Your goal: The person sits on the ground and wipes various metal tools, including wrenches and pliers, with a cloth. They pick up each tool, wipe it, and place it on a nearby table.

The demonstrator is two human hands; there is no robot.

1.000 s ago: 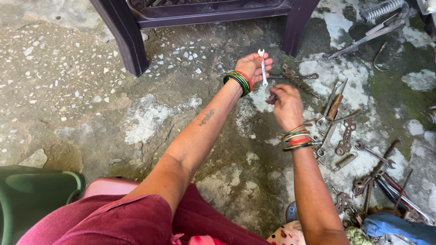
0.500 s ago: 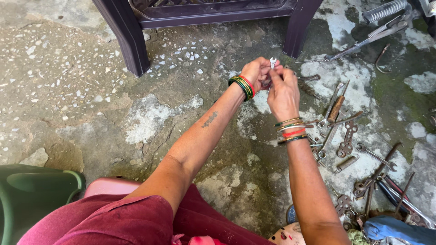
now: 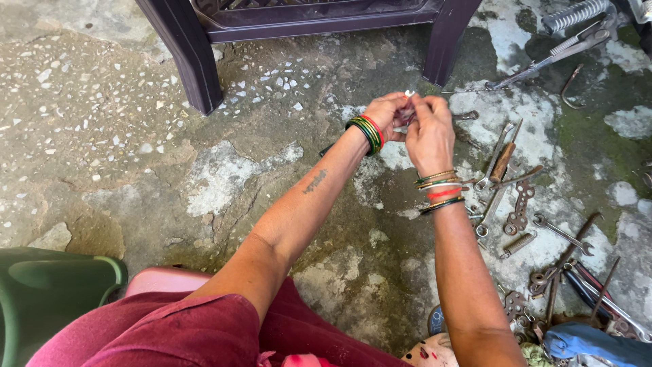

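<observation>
From the camera on my head, looking down, my left hand (image 3: 385,114) and my right hand (image 3: 429,132) are now pressed together in front of me, fingers curled in and closed around a small white part (image 3: 409,93) of which only a pale tip shows above my knuckles. A second ago the two hands were apart: the left held a thin white piece upright on its own while the right hovered a little lower and to the side; half a second ago they had already met. So the change is that both hands have come together onto the same small thing, and I judge I am now fitting or twisting it between my fingertips, though what exactly it is stays hidden behind my fingers. It is held up off the floor (image 3: 136,149), just above a pale patch of worn concrete, in front of the dark plastic stool (image 3: 197,41). The tools (image 3: 519,204) scattered to my right, spanners and other metal bits, lie where they lay before, untouched. A green tub (image 3: 47,292) sits by my left knee.
</observation>
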